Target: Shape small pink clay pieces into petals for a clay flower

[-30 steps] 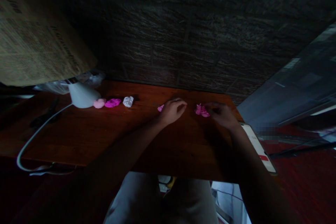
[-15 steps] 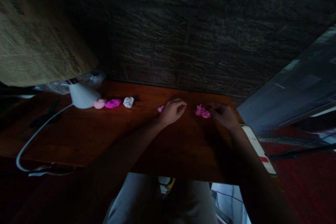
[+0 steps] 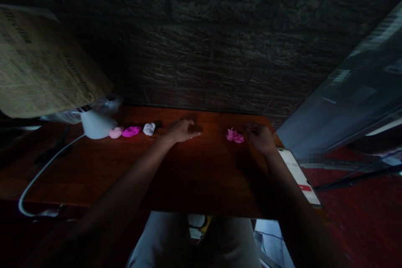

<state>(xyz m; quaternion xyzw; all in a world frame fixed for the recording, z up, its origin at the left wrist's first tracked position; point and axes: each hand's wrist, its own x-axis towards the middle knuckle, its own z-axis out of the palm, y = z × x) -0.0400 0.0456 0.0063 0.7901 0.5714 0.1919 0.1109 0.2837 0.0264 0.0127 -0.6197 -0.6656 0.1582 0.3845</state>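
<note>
Over the middle of the wooden table, my left hand [image 3: 182, 130] has its thumb and index finger apart. A trace of pink shows at its lower edge; the rest of that piece is hidden beneath the hand. My right hand [image 3: 261, 137] hovers near the table's right end, fingers loosely bent, with nothing visible in it. Just left of its fingertips lies a crumpled, lumpy pink piece [image 3: 235, 135], like modelling clay. Farther left, a white lump [image 3: 149, 129], a magenta lump [image 3: 131, 131] and a pale pink lump [image 3: 116, 132] sit in a row.
A lamp with a white base [image 3: 96, 124] and a printed shade [image 3: 50, 67] stands at the left, its cable [image 3: 40, 171] curving over the front edge. Dark scissors-like tool [image 3: 52, 153] lies beside it. A phone [image 3: 298, 176] rests at the right edge. A brick-patterned wall [image 3: 201, 50] rises behind.
My left hand has moved left, now covering the small pink piece that showed beside it. My right hand stays near the crumpled pink piece. The whole view has shifted slightly.
</note>
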